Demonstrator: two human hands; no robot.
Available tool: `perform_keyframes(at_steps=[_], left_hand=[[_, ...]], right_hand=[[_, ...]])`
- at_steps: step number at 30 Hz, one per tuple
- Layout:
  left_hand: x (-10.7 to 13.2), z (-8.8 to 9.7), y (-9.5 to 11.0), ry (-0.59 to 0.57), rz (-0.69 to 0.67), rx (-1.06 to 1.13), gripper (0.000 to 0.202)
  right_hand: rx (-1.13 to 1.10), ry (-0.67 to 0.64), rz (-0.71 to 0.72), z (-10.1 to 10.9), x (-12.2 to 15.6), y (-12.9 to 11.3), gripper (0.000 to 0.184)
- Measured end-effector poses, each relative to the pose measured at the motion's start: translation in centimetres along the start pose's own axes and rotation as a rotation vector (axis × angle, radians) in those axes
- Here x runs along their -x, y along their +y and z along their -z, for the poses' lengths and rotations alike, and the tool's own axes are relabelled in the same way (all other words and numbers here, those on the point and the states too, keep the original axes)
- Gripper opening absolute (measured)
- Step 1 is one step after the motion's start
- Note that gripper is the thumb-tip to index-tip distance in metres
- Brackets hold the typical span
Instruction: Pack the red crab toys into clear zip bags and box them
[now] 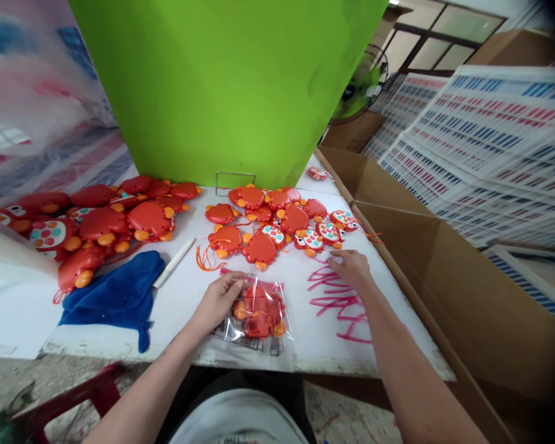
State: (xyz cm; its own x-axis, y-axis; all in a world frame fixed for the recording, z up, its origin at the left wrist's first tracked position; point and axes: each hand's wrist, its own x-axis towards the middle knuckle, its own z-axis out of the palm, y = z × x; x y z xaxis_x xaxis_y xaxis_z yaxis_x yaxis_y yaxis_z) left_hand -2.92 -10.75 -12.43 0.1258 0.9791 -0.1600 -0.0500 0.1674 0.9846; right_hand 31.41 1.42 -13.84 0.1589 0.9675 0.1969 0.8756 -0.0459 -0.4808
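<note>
My left hand grips the upper left edge of a clear plastic bag with a pink strip along its top. Inside the bag are red toys with orange feet. My right hand is stretched over the table, its fingertips at the far end of several zigzag pink strips; whether clear bags carry these strips I cannot tell. Just beyond it lie red animal-shaped toys, some showing white, dotted faces and orange cords.
More red toys are heaped at the left, behind a blue cloth and a white marker-like stick. A tall green panel stands at the back. Open cardboard boxes adjoin the table's right edge.
</note>
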Motion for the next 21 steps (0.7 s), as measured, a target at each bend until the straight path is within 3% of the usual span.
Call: perform_keyframes(at_steps=[4, 6, 8, 12, 16, 21], left_hand=[[0.1, -0.2, 0.4, 0.014, 0.045, 0.024, 0.034], [0.1, -0.2, 0.4, 0.025, 0.063, 0.038, 0.033], [0.0, -0.2, 0.2, 0.027, 0.069, 0.068, 0.033], [-0.1, -0.1, -0.2, 0.02, 0.091, 0.134, 0.035], [0.0, 0.0, -0.3, 0.011, 0.091, 0.165, 0.037], [0.0, 0.2, 0.2, 0.029, 0.147, 0.232, 0.044]], right_hand=[[0.105, 0.216, 0.059, 0.6, 1.3, -1.4, 0.043], [0.102, 0.255, 0.152, 0.5, 2.6, -3.0, 0.04], [0.049, 0.175, 0.274, -0.1, 4.3, -5.2, 0.028], [-0.222, -0.17, 0.382, -2.2, 8.4, -9.8, 0.024], [-0.584, -0.399, 0.175, -3.6, 10.5, -11.8, 0.021], [-0.837, -0.426, -0.012, -2.8, 10.4, -11.0, 0.016]])
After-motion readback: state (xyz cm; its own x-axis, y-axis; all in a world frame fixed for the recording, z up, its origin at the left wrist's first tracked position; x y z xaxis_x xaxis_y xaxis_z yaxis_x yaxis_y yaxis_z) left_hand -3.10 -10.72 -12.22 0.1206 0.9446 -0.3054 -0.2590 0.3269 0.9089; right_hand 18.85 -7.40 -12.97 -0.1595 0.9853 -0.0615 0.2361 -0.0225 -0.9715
